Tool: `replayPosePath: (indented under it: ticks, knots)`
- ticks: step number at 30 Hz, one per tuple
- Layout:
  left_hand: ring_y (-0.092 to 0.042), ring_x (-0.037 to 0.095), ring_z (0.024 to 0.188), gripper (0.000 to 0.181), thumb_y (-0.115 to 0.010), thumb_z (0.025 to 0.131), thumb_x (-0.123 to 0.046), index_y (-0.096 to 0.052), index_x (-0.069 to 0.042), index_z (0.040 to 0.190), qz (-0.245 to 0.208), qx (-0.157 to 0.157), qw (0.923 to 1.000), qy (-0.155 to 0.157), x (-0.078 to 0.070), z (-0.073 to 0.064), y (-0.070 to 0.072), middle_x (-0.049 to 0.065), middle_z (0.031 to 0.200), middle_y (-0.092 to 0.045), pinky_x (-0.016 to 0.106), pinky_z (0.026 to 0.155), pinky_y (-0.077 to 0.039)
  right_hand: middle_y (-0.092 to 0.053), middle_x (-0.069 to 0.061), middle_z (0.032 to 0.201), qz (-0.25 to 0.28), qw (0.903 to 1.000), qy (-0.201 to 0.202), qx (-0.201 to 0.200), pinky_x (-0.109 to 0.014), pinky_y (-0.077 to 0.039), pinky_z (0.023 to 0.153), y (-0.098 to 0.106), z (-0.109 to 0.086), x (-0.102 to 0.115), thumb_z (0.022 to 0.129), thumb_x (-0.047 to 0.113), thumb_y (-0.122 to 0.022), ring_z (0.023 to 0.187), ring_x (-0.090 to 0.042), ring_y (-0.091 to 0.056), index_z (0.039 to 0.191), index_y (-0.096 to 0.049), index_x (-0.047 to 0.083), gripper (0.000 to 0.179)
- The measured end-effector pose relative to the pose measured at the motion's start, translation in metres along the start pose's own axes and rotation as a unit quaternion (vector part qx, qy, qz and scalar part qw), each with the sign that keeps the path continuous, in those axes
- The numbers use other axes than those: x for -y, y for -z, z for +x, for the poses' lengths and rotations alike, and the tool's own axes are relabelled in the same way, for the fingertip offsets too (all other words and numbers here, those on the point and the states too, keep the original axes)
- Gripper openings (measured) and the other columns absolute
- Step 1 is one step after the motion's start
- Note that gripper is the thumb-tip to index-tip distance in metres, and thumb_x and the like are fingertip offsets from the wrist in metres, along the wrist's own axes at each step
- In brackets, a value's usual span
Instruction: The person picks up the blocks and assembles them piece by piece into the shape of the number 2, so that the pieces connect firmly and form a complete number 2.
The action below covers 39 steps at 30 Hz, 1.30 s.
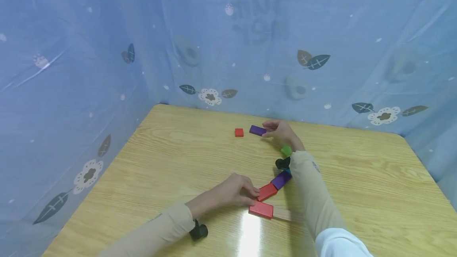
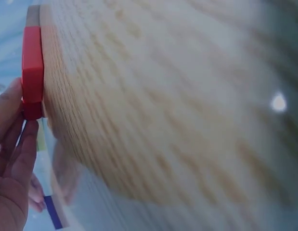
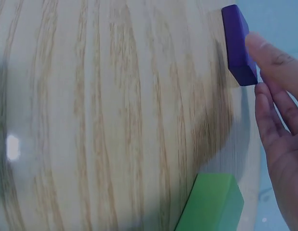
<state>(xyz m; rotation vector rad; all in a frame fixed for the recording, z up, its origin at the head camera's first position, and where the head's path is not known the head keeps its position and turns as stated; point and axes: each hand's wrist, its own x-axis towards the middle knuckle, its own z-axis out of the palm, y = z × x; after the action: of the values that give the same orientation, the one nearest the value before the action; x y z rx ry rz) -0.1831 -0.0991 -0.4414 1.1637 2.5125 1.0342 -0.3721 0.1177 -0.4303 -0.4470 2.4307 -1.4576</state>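
In the head view my right hand (image 1: 283, 133) pinches the right end of a purple block (image 1: 258, 130) lying at the back of the table. Its thumb (image 3: 264, 50) lies against the purple block's side in the right wrist view, with the fingers near the lower end. My left hand (image 1: 233, 190) touches two red blocks at their left ends. Its thumb is at the front red block (image 1: 261, 209), its fingertips at the red block behind (image 1: 267, 192). A second purple block (image 1: 281, 180) continues the curved row from there.
A plain wooden block (image 1: 283, 213) adjoins the front red one. The right forearm partly hides a teal block (image 1: 289, 171) and a green block (image 1: 286, 150). A small red block (image 1: 239, 132) sits left of the back purple one. Blue curtain (image 1: 250, 50) borders the table.
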Motion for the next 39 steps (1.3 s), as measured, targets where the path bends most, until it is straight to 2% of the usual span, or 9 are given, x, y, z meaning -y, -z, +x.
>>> replayPosePath:
  ticks: [10,16,23,31,34,39]
  knots:
    - [-0.063,0.004,0.097,0.024,-0.078,0.08,-0.013,-0.074,-0.006,0.102,-0.001,-0.003,1.0,-0.005,0.0,0.002,-0.005,0.001,0.102,-0.071,0.015,0.093,-0.044,-0.062,-0.021,0.116,-0.081,0.9965,-0.004,-0.02,-0.039,-0.047,0.093,0.002,-0.003,-0.008,0.085,0.007,-0.072,0.106,-0.031,-0.056,0.119,-0.062,-0.005,0.037]
    - [-0.063,0.003,0.098,0.024,-0.078,0.08,-0.013,-0.074,-0.007,0.103,-0.004,0.003,0.9999,0.011,-0.002,0.003,-0.005,0.0,0.102,-0.071,0.015,0.094,-0.043,-0.067,-0.017,0.105,-0.127,0.9915,-0.002,-0.029,-0.037,-0.049,0.084,0.011,-0.007,-0.006,0.087,0.012,-0.071,0.098,-0.029,-0.06,0.114,-0.066,-0.002,0.031]
    - [-0.063,0.003,0.096,0.023,-0.078,0.079,-0.013,-0.074,-0.008,0.101,-0.001,-0.004,1.0,0.007,0.0,0.001,-0.004,0.0,0.1,-0.071,0.017,0.094,-0.045,-0.069,-0.015,0.098,-0.123,0.9919,0.008,-0.031,-0.029,-0.051,0.079,0.022,-0.008,-0.001,0.085,0.01,-0.072,0.09,-0.024,-0.062,0.108,-0.067,-0.005,0.028]
    - [-0.062,0.001,0.095,0.023,-0.079,0.079,-0.014,-0.074,-0.009,0.102,-0.004,-0.002,0.9996,0.026,0.002,0.0,-0.003,-0.003,0.1,-0.071,0.015,0.092,-0.044,-0.066,-0.012,0.091,-0.116,0.9925,0.027,-0.026,-0.022,-0.048,0.072,0.031,-0.012,0.004,0.08,0.008,-0.074,0.081,-0.018,-0.058,0.106,-0.066,-0.007,0.031]
    - [-0.063,0.002,0.095,0.024,-0.079,0.079,-0.013,-0.074,-0.008,0.102,-0.01,-0.002,0.9996,0.026,0.001,-0.001,-0.002,-0.002,0.1,-0.071,0.016,0.093,-0.045,-0.067,-0.016,0.094,-0.123,0.9908,0.052,-0.023,-0.026,-0.051,0.077,0.033,-0.015,0.003,0.079,0.006,-0.073,0.085,-0.022,-0.06,0.105,-0.066,-0.008,0.031]
    - [-0.063,0.003,0.096,0.024,-0.078,0.079,-0.013,-0.074,-0.007,0.102,-0.015,-0.003,0.9997,0.017,0.0,0.0,-0.002,0.0,0.101,-0.071,0.017,0.093,-0.045,-0.067,-0.021,0.098,-0.144,0.9856,0.089,-0.006,-0.04,-0.053,0.085,0.036,-0.022,0.007,0.079,0.003,-0.073,0.092,-0.032,-0.063,0.102,-0.066,-0.008,0.027]
